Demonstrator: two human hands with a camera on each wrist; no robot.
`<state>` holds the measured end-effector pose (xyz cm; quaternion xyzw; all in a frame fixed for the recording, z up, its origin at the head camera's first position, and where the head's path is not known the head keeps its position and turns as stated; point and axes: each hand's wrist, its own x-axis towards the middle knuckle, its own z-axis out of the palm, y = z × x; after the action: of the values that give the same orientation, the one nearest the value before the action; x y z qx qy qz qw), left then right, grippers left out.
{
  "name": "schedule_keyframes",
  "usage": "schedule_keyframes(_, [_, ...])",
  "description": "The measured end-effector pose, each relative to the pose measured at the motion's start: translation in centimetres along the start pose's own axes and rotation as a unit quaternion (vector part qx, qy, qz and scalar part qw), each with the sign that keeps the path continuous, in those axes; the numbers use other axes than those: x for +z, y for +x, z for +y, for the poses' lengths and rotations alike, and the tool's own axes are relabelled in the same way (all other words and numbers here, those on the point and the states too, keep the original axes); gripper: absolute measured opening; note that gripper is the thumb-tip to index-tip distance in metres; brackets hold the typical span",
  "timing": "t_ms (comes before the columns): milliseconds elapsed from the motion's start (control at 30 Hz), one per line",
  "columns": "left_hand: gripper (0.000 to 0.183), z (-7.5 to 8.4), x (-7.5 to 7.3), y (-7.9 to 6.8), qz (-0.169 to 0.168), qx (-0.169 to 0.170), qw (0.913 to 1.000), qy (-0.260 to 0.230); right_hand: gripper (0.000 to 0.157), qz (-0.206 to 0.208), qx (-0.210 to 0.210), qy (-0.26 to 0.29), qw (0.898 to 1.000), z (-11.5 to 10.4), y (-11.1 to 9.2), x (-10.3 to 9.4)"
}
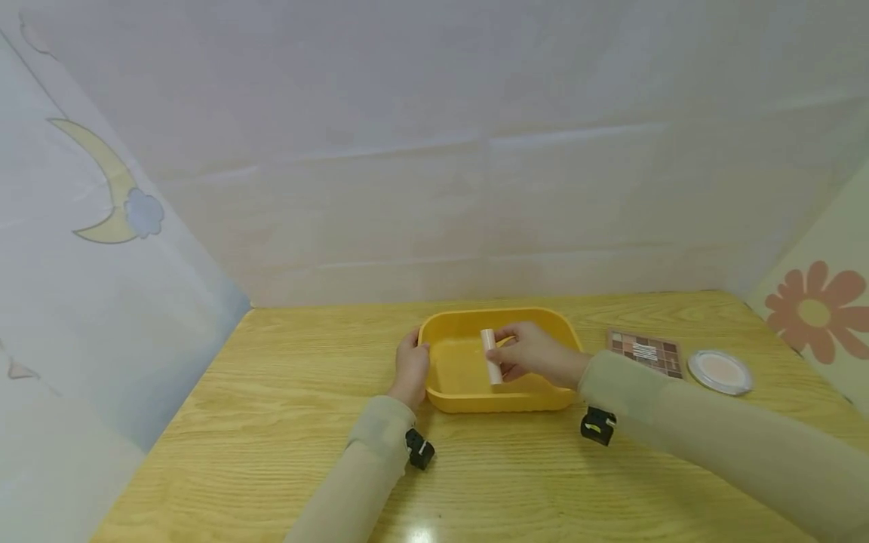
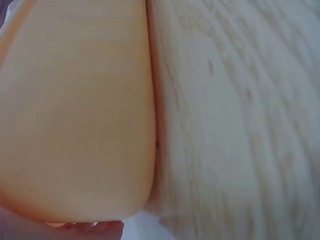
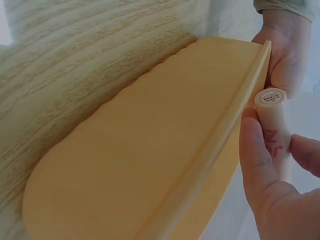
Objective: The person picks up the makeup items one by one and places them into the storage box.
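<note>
Left hand (image 1: 410, 369) is gripping the yellow tub (image 1: 475, 405) by its left end, probably so it won't skid on the bench (image 1: 292, 430), while the right hand (image 1: 536, 356) pinches the pale tube (image 1: 494, 372) over it.

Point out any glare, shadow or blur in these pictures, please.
Head view: bright glare on the table at the bottom edge, soft shadow below the right sleeve; left wrist view: the yellow tub looks soft and peachy; right wrist view: white glare upper left, tiny print on the tube's end unreadable.
</note>
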<state>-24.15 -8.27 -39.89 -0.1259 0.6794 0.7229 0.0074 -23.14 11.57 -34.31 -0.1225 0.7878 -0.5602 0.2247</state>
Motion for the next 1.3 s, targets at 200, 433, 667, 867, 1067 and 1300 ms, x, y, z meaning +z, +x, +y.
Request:
schedule_keyframes(200, [0.046,0.0,-0.1,-0.1,0.002,0.003,1.0,0.004,0.05,-0.01,-0.006,-0.006,1.0,-0.2,0.2,0.3])
schedule_keyframes(433, [0.046,0.0,0.0,0.1,0.0,0.0,1.0,0.002,0.049,-0.012,0.006,-0.009,1.0,-0.1,0.7,0.6])
schedule_keyframes(667, [0.045,-0.1,0.0,0.1,-0.001,0.002,1.0,0.001,0.049,-0.017,0.011,0.001,1.0,-0.2,1.4,0.8])
schedule_keyframes(867, [0.044,-0.1,0.0,0.0,0.003,0.005,1.0,0.002,0.047,-0.023,0.014,-0.013,1.0,-0.5,1.9,1.2])
schedule_keyframes(1067, [0.045,-0.2,0.0,0.1,0.007,0.002,0.9999,0.01,0.046,-0.021,0.023,-0.036,0.999,-0.9,2.3,1.5])
schedule_keyframes(1300, [0.045,-0.2,0.0,0.1,0.006,0.005,0.9999,0.01,0.046,-0.018,0.02,-0.064,0.998,-1.3,2.8,2.1])
